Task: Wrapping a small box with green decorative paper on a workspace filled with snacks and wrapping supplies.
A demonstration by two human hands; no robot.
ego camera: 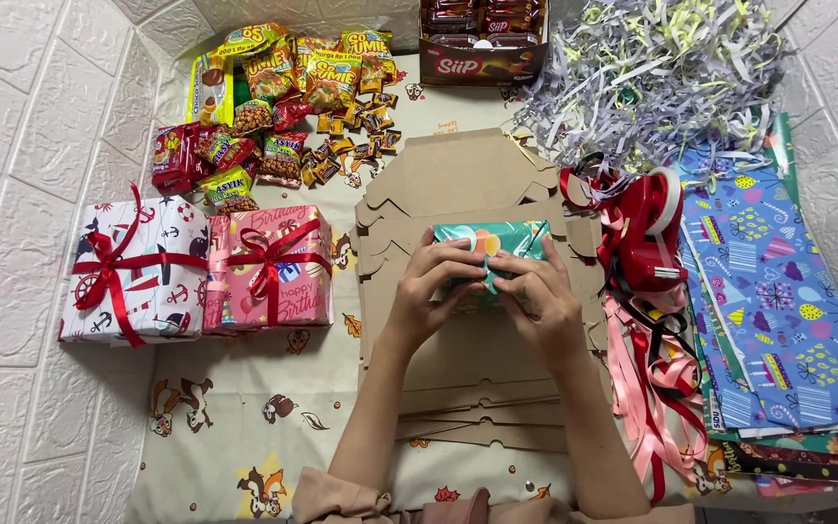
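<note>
Both hands — the left hand (431,291) and the right hand (533,296) — grasp a small teal-wrapped box (490,245), fingertips pinching its near flap, so the wrapping looks nearly closed but carries no ribbon yet. The box rests on a stack of flat cardboard blanks (467,359). Left of that stack stand two finished gifts — a white one (133,272) and a pink one (269,267), both tied in red — while ribbons (637,233) and wrapping sheets (778,291) lie to its right.

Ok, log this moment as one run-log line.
left hand: on teal wrapped box | right hand: on same box | under: flat cardboard stack | left side: two ribboned gifts
</note>
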